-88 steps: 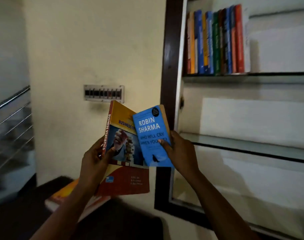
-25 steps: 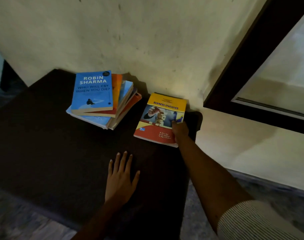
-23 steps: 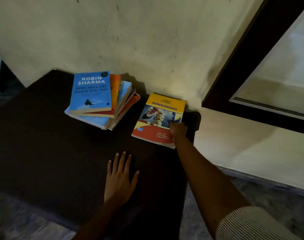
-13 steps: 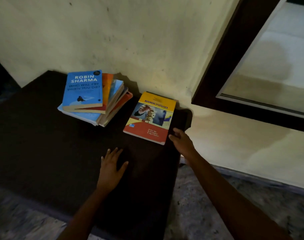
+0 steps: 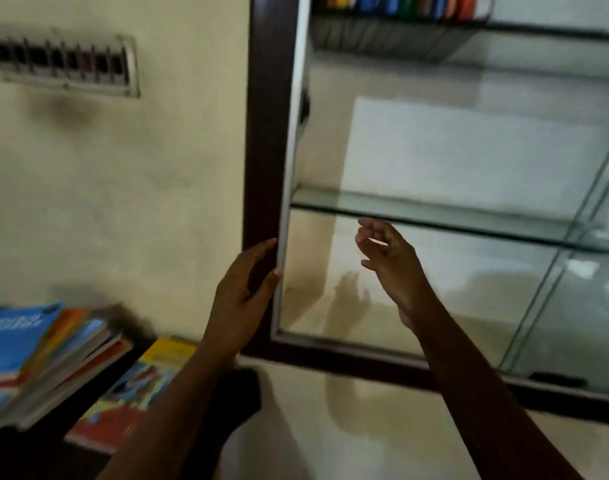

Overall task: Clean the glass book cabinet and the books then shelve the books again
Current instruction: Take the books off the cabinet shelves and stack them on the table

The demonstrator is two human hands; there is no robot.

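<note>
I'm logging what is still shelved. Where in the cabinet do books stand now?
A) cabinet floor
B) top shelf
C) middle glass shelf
B: a row of coloured books stands on the top shelf, above the middle glass shelf.

- A dark counter sits low and to the left of the fingers of the left hand, against the cream wall.
- On the counter, farthest left of those fingers, lies a slanting stack of books with a blue cover on top.
- Just beside the stack, nearer those fingers and below them, a yellow-and-red book lies flat on the counter.
- A glass shelf runs across the cabinet just above the fingers of the right hand.
- A higher shelf, well above both sets of fingers, carries a row of upright books, which the top edge cuts off.
</note>
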